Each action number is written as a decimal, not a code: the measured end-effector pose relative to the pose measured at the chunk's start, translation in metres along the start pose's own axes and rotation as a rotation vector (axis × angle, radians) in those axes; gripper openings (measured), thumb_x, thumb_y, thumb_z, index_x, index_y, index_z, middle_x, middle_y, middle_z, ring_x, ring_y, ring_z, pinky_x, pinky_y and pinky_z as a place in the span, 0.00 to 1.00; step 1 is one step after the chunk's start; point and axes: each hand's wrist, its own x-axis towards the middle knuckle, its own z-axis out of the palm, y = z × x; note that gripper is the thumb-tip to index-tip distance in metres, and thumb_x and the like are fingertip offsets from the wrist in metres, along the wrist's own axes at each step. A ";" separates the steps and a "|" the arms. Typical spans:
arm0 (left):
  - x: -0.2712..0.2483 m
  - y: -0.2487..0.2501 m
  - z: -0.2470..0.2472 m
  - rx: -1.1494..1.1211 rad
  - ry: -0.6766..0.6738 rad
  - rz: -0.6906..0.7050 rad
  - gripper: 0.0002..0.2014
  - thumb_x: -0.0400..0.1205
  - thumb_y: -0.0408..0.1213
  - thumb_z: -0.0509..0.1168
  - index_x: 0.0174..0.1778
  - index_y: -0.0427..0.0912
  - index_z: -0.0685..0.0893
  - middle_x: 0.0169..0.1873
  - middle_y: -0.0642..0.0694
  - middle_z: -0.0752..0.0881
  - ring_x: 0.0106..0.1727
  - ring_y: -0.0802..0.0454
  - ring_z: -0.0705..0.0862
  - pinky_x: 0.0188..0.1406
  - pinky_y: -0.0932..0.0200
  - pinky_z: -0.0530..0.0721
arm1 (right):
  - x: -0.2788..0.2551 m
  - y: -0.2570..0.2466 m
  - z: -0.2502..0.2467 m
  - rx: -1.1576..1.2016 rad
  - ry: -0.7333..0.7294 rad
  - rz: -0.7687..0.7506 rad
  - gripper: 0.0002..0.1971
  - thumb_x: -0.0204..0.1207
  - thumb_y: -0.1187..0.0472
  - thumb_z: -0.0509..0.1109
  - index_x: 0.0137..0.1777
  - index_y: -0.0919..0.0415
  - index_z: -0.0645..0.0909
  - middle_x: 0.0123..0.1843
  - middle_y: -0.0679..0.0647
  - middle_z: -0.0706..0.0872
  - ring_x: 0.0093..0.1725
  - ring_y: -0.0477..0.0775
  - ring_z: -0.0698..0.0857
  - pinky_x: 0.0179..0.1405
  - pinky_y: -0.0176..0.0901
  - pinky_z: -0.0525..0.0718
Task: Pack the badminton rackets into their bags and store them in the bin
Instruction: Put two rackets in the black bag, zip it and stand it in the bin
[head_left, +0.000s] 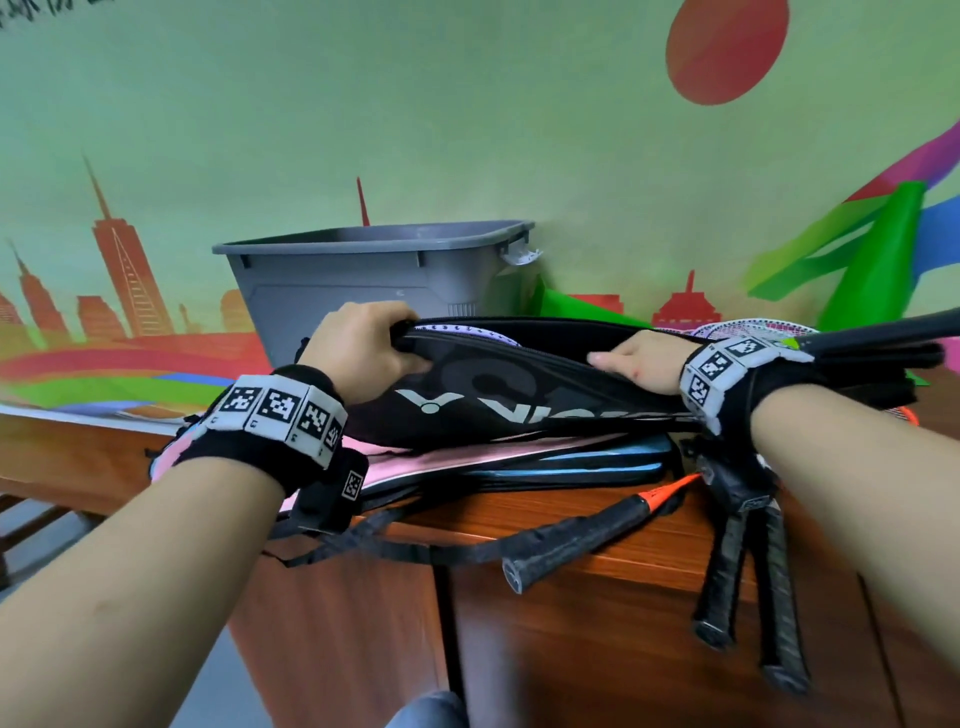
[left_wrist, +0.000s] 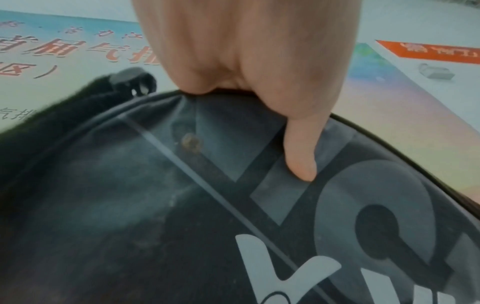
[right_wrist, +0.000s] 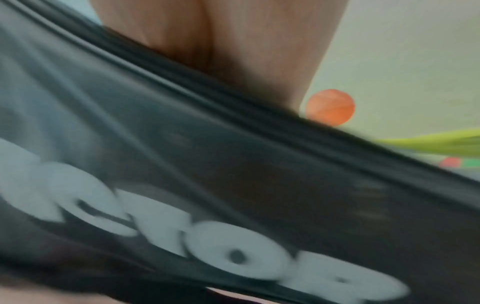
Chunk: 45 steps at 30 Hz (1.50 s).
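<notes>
A black racket bag (head_left: 498, 400) with white lettering lies across the wooden cabinet top, its zip edge parted. A pale purple racket head (head_left: 467, 330) shows inside the opening. My left hand (head_left: 363, 348) grips the bag's near flap at its left end, thumb (left_wrist: 301, 148) pressed on the outer fabric (left_wrist: 233, 205). My right hand (head_left: 639, 364) holds the same edge further right, fingers over the rim; in the right wrist view the bag (right_wrist: 207, 185) is blurred. The grey bin (head_left: 374, 275) stands open just behind.
Under the black bag lie a pink bag (head_left: 467, 457) and a blue-black one (head_left: 597, 462). Loose rackets lie around: an orange-necked handle (head_left: 587, 540) pointing forward, two black grips (head_left: 748, 571) hanging over the cabinet edge, a strung head (head_left: 748, 330) at right. Green cone (head_left: 878, 270) by the wall.
</notes>
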 end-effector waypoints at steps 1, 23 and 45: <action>0.002 0.003 -0.001 -0.009 0.002 0.000 0.15 0.69 0.45 0.77 0.49 0.49 0.86 0.43 0.48 0.89 0.46 0.43 0.84 0.45 0.56 0.79 | -0.002 -0.012 -0.001 0.023 0.023 -0.042 0.30 0.82 0.39 0.53 0.59 0.61 0.86 0.64 0.59 0.85 0.61 0.58 0.83 0.61 0.43 0.74; 0.002 -0.041 -0.002 -0.264 0.167 -0.239 0.19 0.74 0.55 0.71 0.35 0.40 0.79 0.30 0.48 0.80 0.38 0.44 0.78 0.36 0.54 0.72 | 0.016 -0.095 0.005 0.186 0.416 -0.232 0.15 0.79 0.58 0.67 0.65 0.51 0.84 0.61 0.51 0.86 0.62 0.55 0.82 0.59 0.37 0.75; 0.003 -0.021 -0.003 -0.216 0.109 -0.171 0.15 0.71 0.54 0.74 0.40 0.47 0.82 0.34 0.51 0.83 0.41 0.49 0.80 0.37 0.59 0.70 | 0.012 -0.184 -0.001 0.142 0.460 -0.305 0.15 0.75 0.61 0.62 0.27 0.57 0.80 0.28 0.52 0.78 0.38 0.58 0.78 0.36 0.42 0.72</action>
